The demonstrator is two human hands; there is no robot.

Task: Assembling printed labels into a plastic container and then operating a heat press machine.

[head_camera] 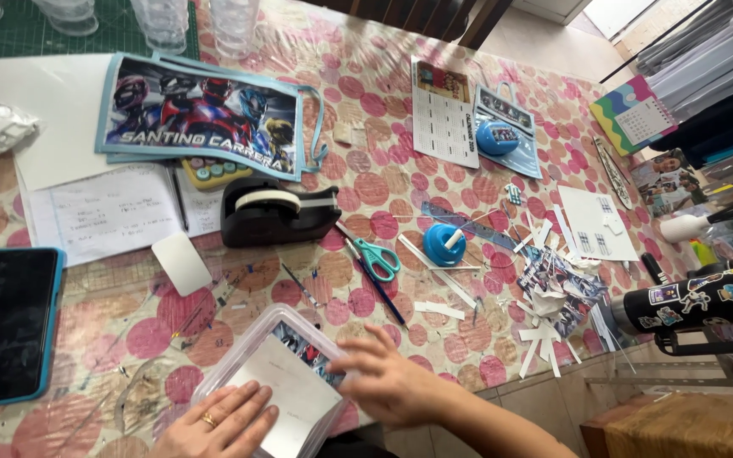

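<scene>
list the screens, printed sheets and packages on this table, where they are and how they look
Smartphone: left edge, dark screen, blue case.
Printed banner: upper left, rectangular, costumed figures, light-blue border.
Calendar sheet: top centre, white, small picture.
Clear plastic box: bottom centre, under left hand and right hand.

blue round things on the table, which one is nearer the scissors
The blue dome with a white stick in it, just right of the scissors. The other dome sits farther back, on a printed bag.
</scene>
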